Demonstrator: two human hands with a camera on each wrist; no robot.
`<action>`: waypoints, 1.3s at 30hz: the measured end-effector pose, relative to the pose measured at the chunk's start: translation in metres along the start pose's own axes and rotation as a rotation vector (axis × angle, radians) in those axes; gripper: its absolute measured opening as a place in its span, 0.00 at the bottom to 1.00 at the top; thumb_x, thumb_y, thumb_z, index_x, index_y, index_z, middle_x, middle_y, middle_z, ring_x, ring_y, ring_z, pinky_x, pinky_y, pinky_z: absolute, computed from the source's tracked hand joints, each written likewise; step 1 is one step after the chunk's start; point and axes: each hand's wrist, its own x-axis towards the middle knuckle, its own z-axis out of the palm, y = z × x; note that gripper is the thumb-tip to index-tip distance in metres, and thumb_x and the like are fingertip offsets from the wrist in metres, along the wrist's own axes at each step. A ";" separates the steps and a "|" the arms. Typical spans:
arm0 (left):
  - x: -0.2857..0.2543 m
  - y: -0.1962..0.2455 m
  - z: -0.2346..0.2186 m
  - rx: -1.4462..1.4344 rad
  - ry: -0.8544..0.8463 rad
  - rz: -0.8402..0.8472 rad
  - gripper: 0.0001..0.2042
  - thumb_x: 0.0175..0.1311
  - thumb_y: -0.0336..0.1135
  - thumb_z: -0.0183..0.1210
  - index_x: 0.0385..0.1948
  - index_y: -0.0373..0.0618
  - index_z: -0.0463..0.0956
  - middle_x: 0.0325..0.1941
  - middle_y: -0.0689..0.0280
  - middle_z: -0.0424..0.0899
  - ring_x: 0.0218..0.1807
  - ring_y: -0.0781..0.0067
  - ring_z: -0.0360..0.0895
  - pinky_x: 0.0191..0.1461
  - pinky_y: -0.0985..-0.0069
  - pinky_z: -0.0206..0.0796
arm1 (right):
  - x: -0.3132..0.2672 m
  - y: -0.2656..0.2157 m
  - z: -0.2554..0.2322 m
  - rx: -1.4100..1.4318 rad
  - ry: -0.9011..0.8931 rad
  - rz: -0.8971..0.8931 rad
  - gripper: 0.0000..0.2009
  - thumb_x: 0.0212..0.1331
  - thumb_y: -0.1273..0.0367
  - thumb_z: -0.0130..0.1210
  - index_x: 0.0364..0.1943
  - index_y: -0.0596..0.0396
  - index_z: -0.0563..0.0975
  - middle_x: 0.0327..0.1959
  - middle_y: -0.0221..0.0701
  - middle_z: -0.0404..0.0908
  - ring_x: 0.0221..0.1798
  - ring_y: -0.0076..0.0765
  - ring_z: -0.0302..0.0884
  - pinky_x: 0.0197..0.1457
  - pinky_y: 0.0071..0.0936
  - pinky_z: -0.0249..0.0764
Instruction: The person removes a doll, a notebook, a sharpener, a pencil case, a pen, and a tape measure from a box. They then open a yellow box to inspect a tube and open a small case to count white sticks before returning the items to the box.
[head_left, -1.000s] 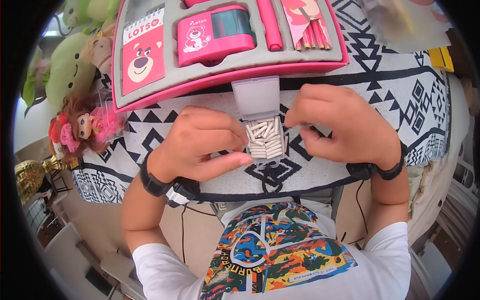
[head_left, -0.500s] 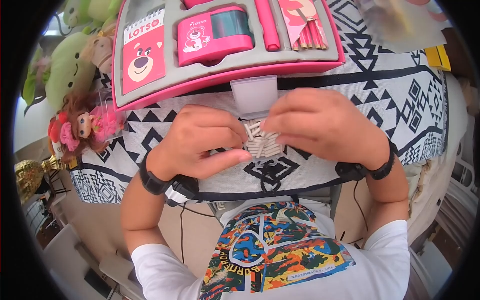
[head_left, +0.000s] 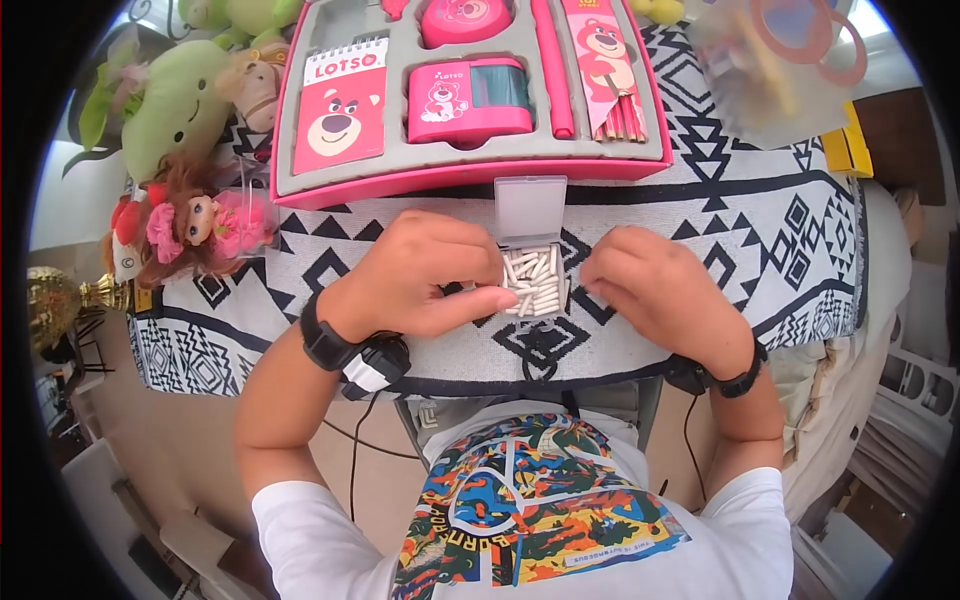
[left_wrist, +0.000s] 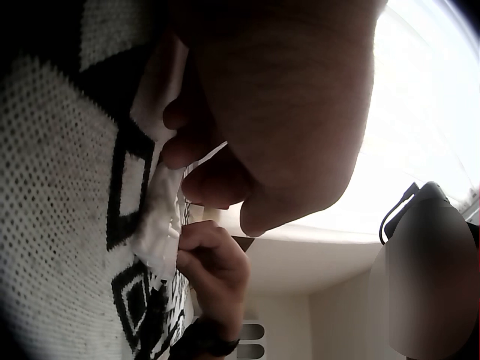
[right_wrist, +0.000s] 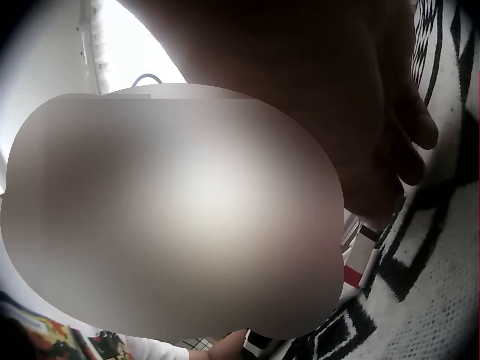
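Note:
A small clear box [head_left: 532, 283] full of short white sticks stands on the patterned cloth, its lid [head_left: 530, 208] raised at the back. My left hand [head_left: 425, 270] grips its left side, with the bent fingers at the wall and the thumb at the front left corner. In the left wrist view, the left hand [left_wrist: 277, 112] has its fingertips at the box [left_wrist: 159, 217]. Just right of the box is my right hand [head_left: 665, 298], fingers loosely bent, with nothing visible in them. The right wrist view shows the right hand [right_wrist: 360, 112] low over the cloth.
Behind the box lies a pink gift set [head_left: 470, 175] with a notepad [head_left: 340, 120] and pencils. To the left are a doll [head_left: 205, 225] and a green plush [head_left: 178, 108]; at the far right, a yellow box [head_left: 847, 142] and a plastic bag [head_left: 770, 90].
The head view has shifted. My right hand dipped over the sticks, then moved back to the right of the box. My left hand has stayed at the box's left side.

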 end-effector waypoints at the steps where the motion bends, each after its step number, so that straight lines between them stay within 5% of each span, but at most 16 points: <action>1: 0.001 0.000 0.000 0.000 0.015 0.016 0.09 0.56 0.31 0.71 0.24 0.41 0.79 0.25 0.63 0.81 0.23 0.63 0.77 0.26 0.71 0.67 | 0.001 -0.004 0.003 0.054 0.003 -0.066 0.07 0.56 0.76 0.63 0.37 0.55 0.78 0.37 0.35 0.78 0.41 0.46 0.80 0.43 0.38 0.77; 6: 0.006 0.007 -0.007 0.060 0.097 0.069 0.08 0.57 0.29 0.70 0.24 0.40 0.79 0.25 0.63 0.82 0.23 0.65 0.78 0.27 0.73 0.67 | 0.001 -0.002 0.017 0.144 0.022 -0.168 0.08 0.55 0.75 0.65 0.38 0.54 0.79 0.41 0.33 0.80 0.45 0.44 0.80 0.46 0.37 0.78; 13: 0.016 0.032 -0.017 0.265 0.231 -0.047 0.07 0.60 0.25 0.67 0.38 0.38 0.83 0.46 0.62 0.84 0.31 0.82 0.77 0.32 0.82 0.70 | -0.001 0.003 0.020 0.134 0.057 -0.198 0.11 0.53 0.75 0.66 0.40 0.54 0.79 0.43 0.33 0.81 0.46 0.44 0.80 0.48 0.37 0.79; 16: 0.021 0.039 -0.009 0.420 0.262 -0.158 0.14 0.61 0.31 0.68 0.48 0.44 0.81 0.50 0.64 0.82 0.35 0.69 0.84 0.34 0.75 0.76 | -0.004 0.003 0.021 0.080 0.074 -0.213 0.10 0.54 0.74 0.66 0.39 0.54 0.79 0.40 0.33 0.80 0.45 0.44 0.80 0.47 0.37 0.79; 22: 0.027 0.042 -0.003 0.475 0.253 -0.302 0.14 0.63 0.32 0.66 0.50 0.44 0.80 0.50 0.63 0.83 0.35 0.65 0.85 0.37 0.71 0.76 | -0.007 0.001 0.025 -0.078 0.140 -0.226 0.07 0.57 0.70 0.63 0.35 0.54 0.76 0.34 0.34 0.75 0.41 0.44 0.78 0.45 0.39 0.78; 30: 0.031 0.032 0.000 0.562 0.257 -0.229 0.13 0.64 0.31 0.64 0.50 0.45 0.81 0.49 0.62 0.83 0.36 0.61 0.85 0.38 0.68 0.77 | 0.016 -0.026 0.021 -0.083 0.320 -0.223 0.10 0.58 0.69 0.62 0.40 0.54 0.74 0.37 0.36 0.75 0.42 0.44 0.79 0.44 0.40 0.78; 33: 0.028 0.036 0.001 0.609 0.288 -0.191 0.12 0.64 0.30 0.63 0.49 0.45 0.81 0.48 0.62 0.83 0.37 0.60 0.85 0.39 0.68 0.77 | 0.017 -0.022 0.019 0.025 0.373 -0.082 0.13 0.60 0.69 0.61 0.46 0.54 0.74 0.41 0.36 0.77 0.40 0.44 0.80 0.43 0.41 0.77; 35: 0.024 0.040 0.004 0.610 0.296 -0.183 0.11 0.65 0.29 0.63 0.48 0.45 0.81 0.48 0.62 0.83 0.37 0.60 0.85 0.39 0.67 0.77 | 0.015 -0.026 0.015 0.283 0.315 0.132 0.15 0.60 0.73 0.63 0.49 0.56 0.73 0.41 0.38 0.80 0.39 0.36 0.80 0.41 0.33 0.77; 36: 0.019 0.044 0.009 0.532 0.338 -0.244 0.11 0.65 0.28 0.63 0.48 0.44 0.80 0.47 0.62 0.82 0.38 0.61 0.85 0.39 0.68 0.77 | 0.015 -0.026 0.014 0.458 0.205 0.173 0.12 0.65 0.72 0.58 0.50 0.57 0.71 0.46 0.40 0.80 0.36 0.40 0.81 0.41 0.37 0.77; 39: 0.003 0.054 0.017 0.409 0.392 -0.334 0.11 0.64 0.26 0.63 0.48 0.41 0.79 0.46 0.59 0.81 0.39 0.62 0.84 0.39 0.69 0.76 | 0.019 -0.016 0.037 0.822 0.327 0.122 0.11 0.67 0.73 0.56 0.50 0.56 0.71 0.48 0.42 0.81 0.39 0.36 0.82 0.45 0.33 0.77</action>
